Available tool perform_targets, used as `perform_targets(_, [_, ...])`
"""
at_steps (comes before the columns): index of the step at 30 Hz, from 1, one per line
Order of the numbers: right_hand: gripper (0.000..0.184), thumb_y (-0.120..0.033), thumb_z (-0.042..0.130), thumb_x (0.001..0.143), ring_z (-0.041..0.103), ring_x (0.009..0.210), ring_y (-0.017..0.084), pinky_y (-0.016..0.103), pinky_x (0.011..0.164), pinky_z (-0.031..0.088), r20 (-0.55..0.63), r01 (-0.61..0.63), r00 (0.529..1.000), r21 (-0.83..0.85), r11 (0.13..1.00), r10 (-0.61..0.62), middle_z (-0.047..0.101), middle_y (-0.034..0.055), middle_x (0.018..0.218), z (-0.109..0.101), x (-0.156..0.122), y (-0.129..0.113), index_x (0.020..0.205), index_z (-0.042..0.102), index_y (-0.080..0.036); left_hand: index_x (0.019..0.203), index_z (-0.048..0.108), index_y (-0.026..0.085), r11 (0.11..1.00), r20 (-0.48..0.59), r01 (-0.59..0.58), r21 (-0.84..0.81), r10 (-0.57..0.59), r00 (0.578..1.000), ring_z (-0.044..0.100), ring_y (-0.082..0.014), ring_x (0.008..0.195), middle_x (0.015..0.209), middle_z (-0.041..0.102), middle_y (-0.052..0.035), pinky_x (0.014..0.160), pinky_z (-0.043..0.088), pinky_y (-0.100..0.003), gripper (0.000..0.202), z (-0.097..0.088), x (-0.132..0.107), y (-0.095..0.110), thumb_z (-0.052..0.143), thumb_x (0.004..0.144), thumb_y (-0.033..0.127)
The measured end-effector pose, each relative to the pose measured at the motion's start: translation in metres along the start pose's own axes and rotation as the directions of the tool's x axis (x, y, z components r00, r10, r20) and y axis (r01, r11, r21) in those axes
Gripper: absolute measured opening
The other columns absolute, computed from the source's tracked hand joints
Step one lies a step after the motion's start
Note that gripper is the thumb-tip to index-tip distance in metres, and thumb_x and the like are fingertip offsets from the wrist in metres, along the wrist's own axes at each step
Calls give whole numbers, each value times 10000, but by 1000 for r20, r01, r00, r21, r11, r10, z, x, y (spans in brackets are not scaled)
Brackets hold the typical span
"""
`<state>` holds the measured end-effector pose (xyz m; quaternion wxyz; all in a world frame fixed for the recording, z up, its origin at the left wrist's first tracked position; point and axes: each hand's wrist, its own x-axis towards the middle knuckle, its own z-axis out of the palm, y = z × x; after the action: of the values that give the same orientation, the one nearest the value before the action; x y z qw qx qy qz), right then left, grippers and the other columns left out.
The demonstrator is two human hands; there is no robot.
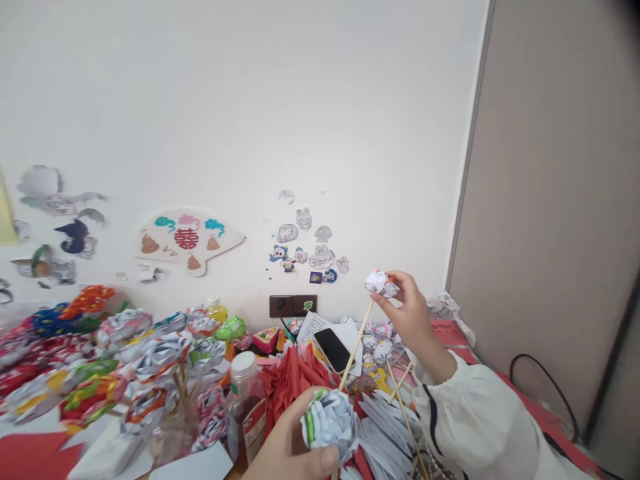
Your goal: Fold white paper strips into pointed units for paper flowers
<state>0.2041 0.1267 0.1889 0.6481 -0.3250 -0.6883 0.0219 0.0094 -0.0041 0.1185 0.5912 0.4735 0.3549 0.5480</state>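
My left hand (287, 443) is closed around a large white paper flower (331, 421) with a green strip on its side. Higher up, my right hand (407, 307) pinches a smaller crumpled white paper flower (381, 285) with orange bits. A thin wooden stick (357, 347) slants between the two flowers; whether it joins both I cannot tell. Below my hands lie folded white paper strips (385, 430) and a heap of red paper strips (290, 380). A dark-screened phone (334, 350) rests behind the stick.
Many paper flowers (160, 353) crowd the left side. A white-capped jar (243, 373) stands by the red strips. Loose sticks (406, 417) lean at the right. Against the wall (320, 100) are a socket (293, 306) with a plug, stickers and a paper fan (187, 240).
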Motion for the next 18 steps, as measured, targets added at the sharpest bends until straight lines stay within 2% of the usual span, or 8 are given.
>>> perform_targets(5, [537,-354,624,673,570,840,174,318,711,481,97,-65,994,174,983,49,573,52,934,-12,2,-8,1136,381,-230,916,604,172,998,38,-19,53,17,999,584,-202,814,829,649,-49,722,434,-260,582,4,-10,14,752,419,437])
perform_targets(8, [508,-327,612,692,568,843,167,302,702,483,154,-74,987,208,975,42,566,59,968,-16,5,-15,1145,404,-232,899,606,185,995,21,-25,93,23,1000,589,-193,772,810,646,-35,689,445,-263,548,4,-17,26,741,433,440])
perform_targets(10, [427,-312,618,686,554,885,176,304,717,483,104,-53,994,178,983,35,548,64,1015,-16,8,-19,1078,472,-225,892,604,188,989,3,-70,132,71,998,591,-193,755,784,644,-30,679,450,-267,532,1,-22,36,737,440,436])
perform_targets(13, [414,-294,613,693,549,910,187,347,745,483,-62,-7,998,194,981,19,533,58,1033,-12,16,-27,1073,465,-227,910,598,179,963,-78,-194,187,212,974,598,-207,759,761,648,-35,671,462,-267,545,-10,-33,54,737,446,429])
perform_targets(15, [430,-281,607,700,540,933,196,374,761,479,-199,52,980,220,974,-8,521,60,1040,-4,26,-35,1092,438,-231,961,580,185,947,-247,-246,205,294,923,605,-225,802,820,665,-48,691,473,-272,578,-24,-45,66,743,452,407])
perform_targets(16, [439,-272,606,701,531,950,201,381,771,475,-267,87,963,223,971,-25,511,65,1050,2,31,-40,1099,426,-230,1012,557,184,938,-343,-265,223,330,880,610,-238,805,830,672,-53,686,484,-284,621,-32,-52,71,745,457,389])
perform_targets(18, [453,-257,605,702,510,982,209,385,795,462,-383,158,921,216,964,-65,488,79,1074,20,43,-53,1108,408,-219,1101,499,176,893,-479,-343,291,446,756,607,-257,845,901,670,-40,706,491,-300,696,-51,-68,79,743,471,344])
